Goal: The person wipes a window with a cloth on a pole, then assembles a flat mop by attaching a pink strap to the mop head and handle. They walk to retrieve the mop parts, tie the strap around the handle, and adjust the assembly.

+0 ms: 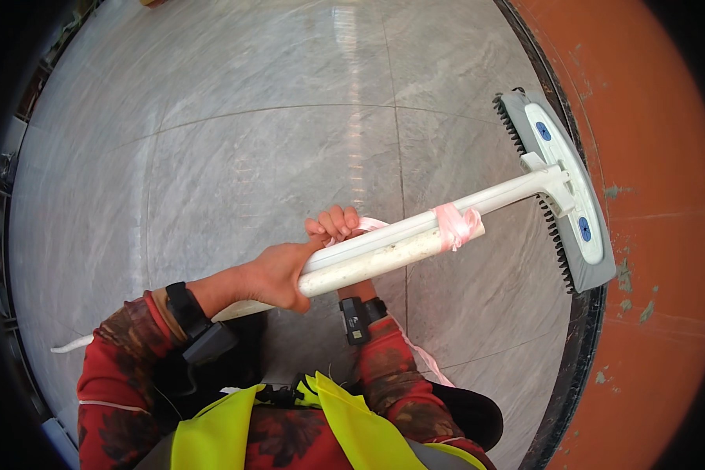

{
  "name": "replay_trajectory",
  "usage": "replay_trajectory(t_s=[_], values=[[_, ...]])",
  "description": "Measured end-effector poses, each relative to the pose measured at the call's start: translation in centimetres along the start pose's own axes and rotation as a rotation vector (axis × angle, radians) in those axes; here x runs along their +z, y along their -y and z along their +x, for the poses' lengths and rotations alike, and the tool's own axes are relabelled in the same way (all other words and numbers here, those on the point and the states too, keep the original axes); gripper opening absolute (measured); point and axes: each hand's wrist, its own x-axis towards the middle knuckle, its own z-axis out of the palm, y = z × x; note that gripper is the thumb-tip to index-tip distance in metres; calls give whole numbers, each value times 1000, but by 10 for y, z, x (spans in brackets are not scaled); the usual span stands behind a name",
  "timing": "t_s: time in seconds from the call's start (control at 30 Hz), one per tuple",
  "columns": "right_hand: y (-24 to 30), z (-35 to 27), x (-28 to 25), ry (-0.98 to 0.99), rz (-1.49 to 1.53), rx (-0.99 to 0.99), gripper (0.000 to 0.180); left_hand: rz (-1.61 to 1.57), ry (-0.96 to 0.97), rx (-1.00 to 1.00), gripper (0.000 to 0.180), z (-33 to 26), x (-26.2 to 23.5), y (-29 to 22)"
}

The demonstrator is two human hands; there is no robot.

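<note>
Over the grey tiled floor [235,157], both hands clasp a white handle [415,239]. The left hand [278,274] wraps its lower end; the right hand [335,225] curls fingers around it. The brush head [560,188] lies at three o'clock, beside the orange wall [650,157].

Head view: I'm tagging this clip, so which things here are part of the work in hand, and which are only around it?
In use:
- left hand gripping the white handle
- right hand on the same handle
- brush head at the floor's edge
- pink ribbon tied round the handle

Only around:
- grey tiled floor
- orange wall
- black wristbands

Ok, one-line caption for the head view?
Both hands, left hand and right hand, grip a white broom against the dark baseboard.
</note>
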Motion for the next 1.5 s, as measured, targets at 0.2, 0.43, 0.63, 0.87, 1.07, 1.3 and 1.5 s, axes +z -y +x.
replay_trajectory(t_s=[0.2, 0.43, 0.63, 0.87, 1.07, 1.3, 1.5], values=[[39, -2, 36, -103, -359, 149, 16, 210, -24, 6, 72, 5, 4, -11], [50, 20, 39, -63, -424, 303, 15, 326, -253, 103, 83, 21, 17, -13], [68, 27, 19, -45, -532, 514, 10, 226, -250, 171, 104, 20, 11, -16], [75, 6, 20, -209, -517, 490, 19, 98, -140, 74, 109, 31, 15, -16], [77, -15, 17, -288, -517, 354, 24, 107, -282, 128, 98, 23, 21, -13], [130, -29, 107, -259, -1781, 777, 18, 180, -268, 26, 84, 13, 15, -29], [128, 41, 213, 148, -2111, 561, 28, 275, -361, 159, 77, 5, 12, -35]])
